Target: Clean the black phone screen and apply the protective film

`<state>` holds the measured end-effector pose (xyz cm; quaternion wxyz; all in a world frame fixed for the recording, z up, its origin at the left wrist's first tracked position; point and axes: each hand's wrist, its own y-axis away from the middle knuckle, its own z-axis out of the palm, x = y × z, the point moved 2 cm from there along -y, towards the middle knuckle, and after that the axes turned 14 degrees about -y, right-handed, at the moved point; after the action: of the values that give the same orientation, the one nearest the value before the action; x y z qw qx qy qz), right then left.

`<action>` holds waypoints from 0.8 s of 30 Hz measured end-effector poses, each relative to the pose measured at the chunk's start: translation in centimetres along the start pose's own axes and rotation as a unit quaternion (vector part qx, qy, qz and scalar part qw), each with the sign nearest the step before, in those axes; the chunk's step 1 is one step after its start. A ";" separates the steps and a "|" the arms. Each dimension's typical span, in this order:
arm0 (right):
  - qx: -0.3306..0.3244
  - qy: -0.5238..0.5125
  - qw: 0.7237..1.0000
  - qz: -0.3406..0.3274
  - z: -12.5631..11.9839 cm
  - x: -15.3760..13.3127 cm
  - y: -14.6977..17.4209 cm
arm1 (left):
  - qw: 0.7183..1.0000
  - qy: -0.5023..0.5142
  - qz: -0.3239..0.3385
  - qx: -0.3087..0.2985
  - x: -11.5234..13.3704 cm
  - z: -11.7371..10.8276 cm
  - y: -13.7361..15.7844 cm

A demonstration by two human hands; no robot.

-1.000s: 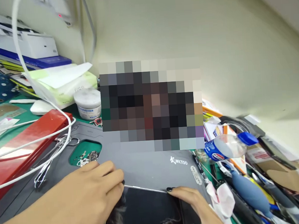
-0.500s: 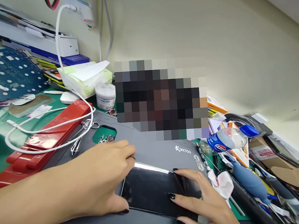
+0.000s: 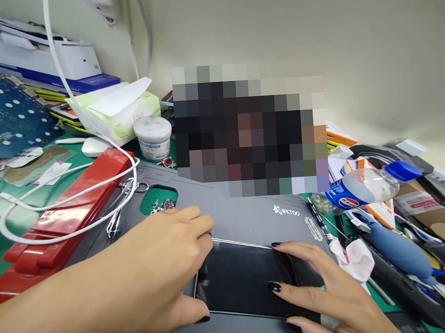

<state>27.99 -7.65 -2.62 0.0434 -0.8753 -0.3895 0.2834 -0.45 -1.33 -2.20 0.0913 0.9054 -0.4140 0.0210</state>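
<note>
A smartphone (image 3: 240, 281) with a dark, glossy screen lies on the grey work mat (image 3: 244, 213), its long side running left to right. My left hand (image 3: 175, 260) grips its left end, with the thumb at the near corner and curled fingers at the far one. Across the right end spreads my right hand (image 3: 328, 290). One fingertip touches the far edge, another rests on the screen, and a third digit is at the near edge. Left of the far edge, the mat's recess (image 3: 158, 193) holds small metal parts, partly hidden by my left hand.
On the left are a red tool (image 3: 77, 195), a white cable (image 3: 61, 239), scissors (image 3: 122, 202) and a jar (image 3: 153, 138). Rightward lie a plastic bottle (image 3: 370, 187), crumpled tissue (image 3: 352, 259) and a blue air blower (image 3: 401, 251). A pixelated patch hides the back middle.
The whole view has shifted, so the phone and both hands appear farther right. The bright reflection along the phone's far edge has thinned. Both hands keep their places on the phone.
</note>
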 end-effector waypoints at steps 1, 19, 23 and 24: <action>0.002 0.002 1.000 0.002 0.0 0.0 0.0 | 1.000 -0.002 0.001 0.003 0.0 0.0 0.0; -0.029 0.020 0.999 0.025 -0.2 0.3 0.8 | 0.998 0.017 0.020 0.064 0.0 0.9 0.5; -0.035 0.017 0.999 0.027 -0.2 0.1 0.4 | 0.996 0.009 0.020 0.081 0.0 1.3 0.6; -0.034 0.015 0.999 0.027 -0.1 0.1 0.3 | 0.996 0.008 0.020 0.085 0.0 1.3 0.7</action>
<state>28.35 -7.77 -2.65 0.0119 -0.8907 -0.3741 0.2580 -0.99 -2.02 -3.34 0.0168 0.9014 -0.4277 0.0649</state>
